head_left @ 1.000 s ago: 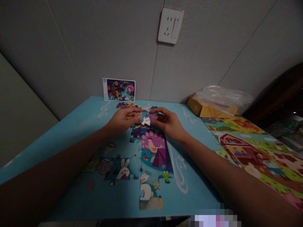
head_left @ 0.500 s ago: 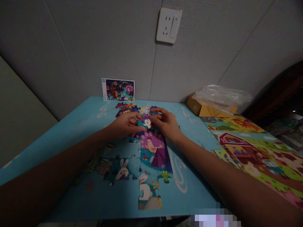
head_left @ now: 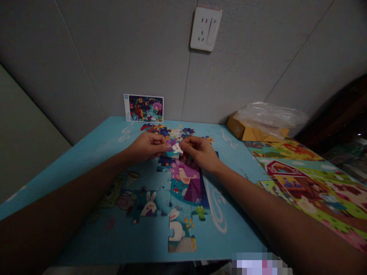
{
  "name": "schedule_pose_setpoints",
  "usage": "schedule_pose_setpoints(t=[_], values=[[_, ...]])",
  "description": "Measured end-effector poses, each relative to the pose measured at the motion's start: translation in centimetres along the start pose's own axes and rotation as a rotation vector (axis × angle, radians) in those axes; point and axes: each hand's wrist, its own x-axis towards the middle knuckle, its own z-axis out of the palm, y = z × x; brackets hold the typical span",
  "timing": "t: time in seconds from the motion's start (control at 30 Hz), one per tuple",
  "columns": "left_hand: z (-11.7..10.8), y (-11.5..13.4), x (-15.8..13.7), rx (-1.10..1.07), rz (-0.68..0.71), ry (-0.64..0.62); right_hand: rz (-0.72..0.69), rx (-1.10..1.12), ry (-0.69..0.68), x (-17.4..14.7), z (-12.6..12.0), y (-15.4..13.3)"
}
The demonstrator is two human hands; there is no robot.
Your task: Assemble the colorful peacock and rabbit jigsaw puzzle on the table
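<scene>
Between my two hands is a jigsaw puzzle piece (head_left: 176,148) with a white animal on teal and purple. My left hand (head_left: 149,146) pinches its left edge between thumb and fingers. On its right edge, my right hand (head_left: 199,151) does the same. Just below, on the table, lies a joined puzzle section (head_left: 185,177) with a pink peacock. Further joined pieces with a rabbit (head_left: 149,204) reach left, and a white rabbit piece (head_left: 179,233) sits at the near end. Loose puzzle pieces (head_left: 156,129) are heaped behind my hands.
A picture card (head_left: 146,109) leans against the wall at the back. To the right stand a yellow box (head_left: 258,133) with a clear plastic bag (head_left: 271,114) on top and a farm-scene puzzle (head_left: 318,191). The blue table (head_left: 86,152) meets the wall, which has a socket (head_left: 205,28).
My fingers have closed in on the held piece from both sides, and the piece has shifted slightly left. The joined section on the table stays where it was.
</scene>
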Motion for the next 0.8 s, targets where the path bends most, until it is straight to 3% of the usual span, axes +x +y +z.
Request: schedule_pose_setpoints(t=[0.37,0.57,0.7,0.8], values=[[-0.3,0.1,-0.1,0.011,-0.023,-0.029,0.073,0.069,0.017,-0.1,0.1,-0.5],[-0.6,0.2,-0.3,-0.065,-0.04,-0.082,0.103,0.081,-0.04,-0.4,0.4,-1.0],[-0.9,0.4,-0.7,-0.068,-0.058,-0.277,0.149,0.061,-0.161,-1.0,0.6,-1.5],[-1.1,0.6,-1.1,-0.021,-0.096,-0.531,0.211,0.026,-0.412,-1.8,0.9,-2.2]])
